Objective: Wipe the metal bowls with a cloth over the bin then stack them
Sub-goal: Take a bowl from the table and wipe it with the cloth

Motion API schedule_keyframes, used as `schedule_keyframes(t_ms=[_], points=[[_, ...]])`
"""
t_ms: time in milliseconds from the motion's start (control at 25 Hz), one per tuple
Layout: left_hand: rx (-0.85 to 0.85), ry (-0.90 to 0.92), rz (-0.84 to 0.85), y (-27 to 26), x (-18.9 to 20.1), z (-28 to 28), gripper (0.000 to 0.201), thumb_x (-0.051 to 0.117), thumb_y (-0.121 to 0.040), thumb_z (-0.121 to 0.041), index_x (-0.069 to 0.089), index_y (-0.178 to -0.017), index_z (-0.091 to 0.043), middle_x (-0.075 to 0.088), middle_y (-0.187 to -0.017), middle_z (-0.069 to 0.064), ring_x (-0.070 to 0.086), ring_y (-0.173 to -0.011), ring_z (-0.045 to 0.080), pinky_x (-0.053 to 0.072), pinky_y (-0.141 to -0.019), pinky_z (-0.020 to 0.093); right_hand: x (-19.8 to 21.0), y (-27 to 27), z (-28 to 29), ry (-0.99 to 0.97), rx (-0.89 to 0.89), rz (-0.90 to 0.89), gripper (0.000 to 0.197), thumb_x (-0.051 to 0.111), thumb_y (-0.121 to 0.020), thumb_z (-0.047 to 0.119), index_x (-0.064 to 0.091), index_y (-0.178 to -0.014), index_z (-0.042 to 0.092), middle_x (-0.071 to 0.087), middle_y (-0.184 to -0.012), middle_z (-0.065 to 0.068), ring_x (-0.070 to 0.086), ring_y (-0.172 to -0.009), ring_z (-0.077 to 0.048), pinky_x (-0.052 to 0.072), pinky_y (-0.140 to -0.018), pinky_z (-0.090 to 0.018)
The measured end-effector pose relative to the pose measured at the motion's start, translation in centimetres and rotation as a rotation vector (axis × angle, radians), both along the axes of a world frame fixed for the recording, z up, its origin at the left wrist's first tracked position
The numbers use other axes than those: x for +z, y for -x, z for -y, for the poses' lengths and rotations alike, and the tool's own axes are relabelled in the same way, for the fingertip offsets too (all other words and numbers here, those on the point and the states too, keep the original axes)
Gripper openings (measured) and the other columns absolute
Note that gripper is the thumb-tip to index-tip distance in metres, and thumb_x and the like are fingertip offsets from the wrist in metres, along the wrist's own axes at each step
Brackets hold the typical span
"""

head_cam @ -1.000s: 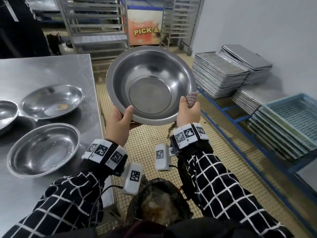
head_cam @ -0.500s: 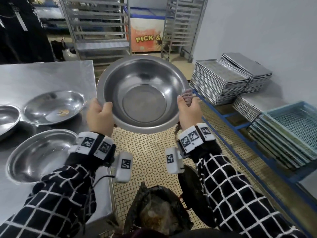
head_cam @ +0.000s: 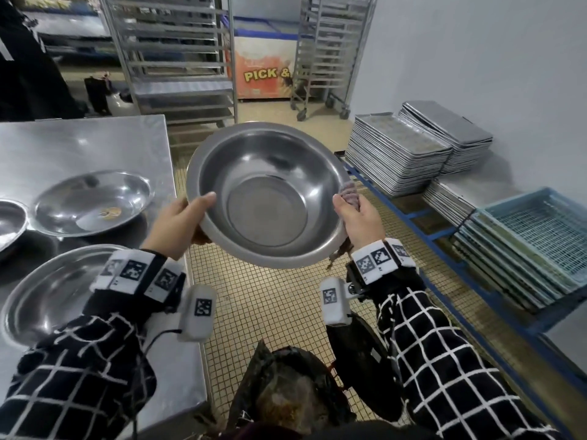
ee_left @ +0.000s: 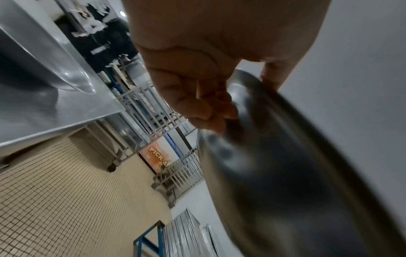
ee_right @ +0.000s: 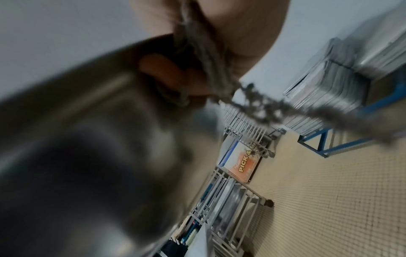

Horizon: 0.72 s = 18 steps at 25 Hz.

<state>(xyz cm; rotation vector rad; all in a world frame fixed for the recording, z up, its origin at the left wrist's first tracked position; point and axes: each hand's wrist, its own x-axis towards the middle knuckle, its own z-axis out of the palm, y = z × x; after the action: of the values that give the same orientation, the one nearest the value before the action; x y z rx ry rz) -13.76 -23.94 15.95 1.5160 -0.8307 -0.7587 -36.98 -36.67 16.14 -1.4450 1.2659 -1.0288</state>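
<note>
Both hands hold a large metal bowl [head_cam: 266,195] in the air above the tiled floor, its inside facing me. My left hand [head_cam: 181,223] grips the bowl's left rim [ee_left: 285,156], thumb on top and fingers curled beneath. My right hand [head_cam: 359,217] grips the right rim together with a grey cloth [head_cam: 349,192], whose frayed end [ee_right: 274,107] hangs under the bowl [ee_right: 87,156]. A bin lined with a black bag [head_cam: 292,395] stands below, near my body. On the steel table [head_cam: 79,147] at left lie a shallow bowl [head_cam: 54,290], a soiled bowl [head_cam: 92,201] and another bowl's edge [head_cam: 9,220].
Stacks of metal trays [head_cam: 409,154] and blue mesh crates [head_cam: 533,242] sit on a low blue rack along the right wall. Wheeled steel rack trolleys [head_cam: 178,58] and an orange-fronted chest freezer [head_cam: 263,74] stand at the back. A dark-clothed person [head_cam: 25,74] is at far left.
The bowl has shifted left toward the table and tilted a little. My left hand slid from the near rim to the left rim. The right hand keeps its grip with the cloth.
</note>
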Motion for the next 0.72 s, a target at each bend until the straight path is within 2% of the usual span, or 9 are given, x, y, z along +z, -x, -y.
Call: schedule_keyframes(t_ms=[80, 200, 320, 400, 480, 600, 720], points=[[-0.036, -0.056, -0.007, -2.2, 0.4, -0.3, 0.018, 0.057, -0.090, -0.036, 0.058, -0.091, -0.018, 0.066, -0.061, -0.005, 0.064, -0.055, 0.012, 0.051, -0.049, 0.024, 0.6, 0.6, 0.2, 0.023, 0.122, -0.118, 0.025, 0.059, -0.090, 0.039, 0.062, -0.100, 0.017, 0.065, -0.092, 0.002, 0.060, -0.080, -0.011, 0.040, -0.062, -0.018], [0.011, -0.074, 0.074, -3.8, -0.2, 0.0, 0.012, 0.058, -0.091, -0.022, 0.062, -0.100, -0.015, 0.066, -0.076, 0.008, 0.062, -0.062, 0.022, 0.049, -0.052, 0.031, 0.4, 0.0, -0.1, 0.019, 0.186, -0.201, 0.027, 0.057, -0.091, 0.040, 0.061, -0.101, 0.015, 0.063, -0.094, -0.001, 0.058, -0.080, -0.012, 0.039, -0.061, -0.019], [0.141, 0.031, 0.056, -2.9, -0.9, 0.4, 0.010, 0.052, -0.094, -0.013, 0.060, -0.090, -0.017, 0.063, -0.073, 0.004, 0.062, -0.058, 0.016, 0.050, -0.049, 0.028, 0.3, -1.4, -1.1, -0.007, 0.058, -0.102, 0.022, 0.055, -0.093, 0.036, 0.057, -0.101, 0.015, 0.060, -0.095, -0.002, 0.055, -0.077, -0.007, 0.037, -0.059, -0.017], [0.252, 0.045, 0.064, -1.7, -1.5, 0.7, 0.009, 0.051, -0.094, -0.017, 0.055, -0.087, -0.019, 0.060, -0.079, 0.005, 0.060, -0.068, 0.021, 0.052, -0.058, 0.034, 0.1, -2.6, -1.9, -0.021, -0.039, -0.049, 0.019, 0.053, -0.094, 0.034, 0.053, -0.102, 0.017, 0.056, -0.088, 0.005, 0.050, -0.072, -0.001, 0.033, -0.054, -0.013], [0.293, 0.045, 0.065, -0.1, -2.1, 0.8, 0.010, 0.049, -0.096, -0.020, 0.048, -0.087, -0.017, 0.054, -0.075, 0.005, 0.055, -0.064, 0.020, 0.047, -0.053, 0.032, 0.0, -3.7, -2.9, -0.009, -0.139, 0.028, 0.018, 0.052, -0.095, 0.033, 0.051, -0.103, 0.016, 0.051, -0.083, 0.011, 0.048, -0.070, 0.003, 0.031, -0.052, -0.011], [0.105, 0.090, 0.005, 2.5, -2.8, 0.5, 0.011, 0.042, -0.101, -0.022, 0.038, -0.095, -0.013, 0.050, -0.060, 0.004, 0.050, -0.044, 0.014, 0.040, -0.039, 0.024, -0.1, -5.0, -3.9, 0.018, -0.289, 0.135, 0.021, 0.054, -0.094, 0.029, 0.051, -0.108, 0.013, 0.049, -0.082, 0.015, 0.048, -0.070, 0.005, 0.034, -0.048, -0.007], [-0.042, 0.110, 0.005, 3.0, -2.8, -0.4, 0.012, 0.042, -0.101, -0.025, 0.035, -0.092, -0.022, 0.053, -0.055, -0.001, 0.055, -0.045, 0.017, 0.044, -0.042, 0.027, 0.1, -4.8, -4.8, 0.031, -0.345, 0.178, 0.023, 0.057, -0.093, 0.024, 0.052, -0.111, 0.011, 0.054, -0.088, 0.012, 0.052, -0.075, 0.002, 0.037, -0.054, -0.007]])
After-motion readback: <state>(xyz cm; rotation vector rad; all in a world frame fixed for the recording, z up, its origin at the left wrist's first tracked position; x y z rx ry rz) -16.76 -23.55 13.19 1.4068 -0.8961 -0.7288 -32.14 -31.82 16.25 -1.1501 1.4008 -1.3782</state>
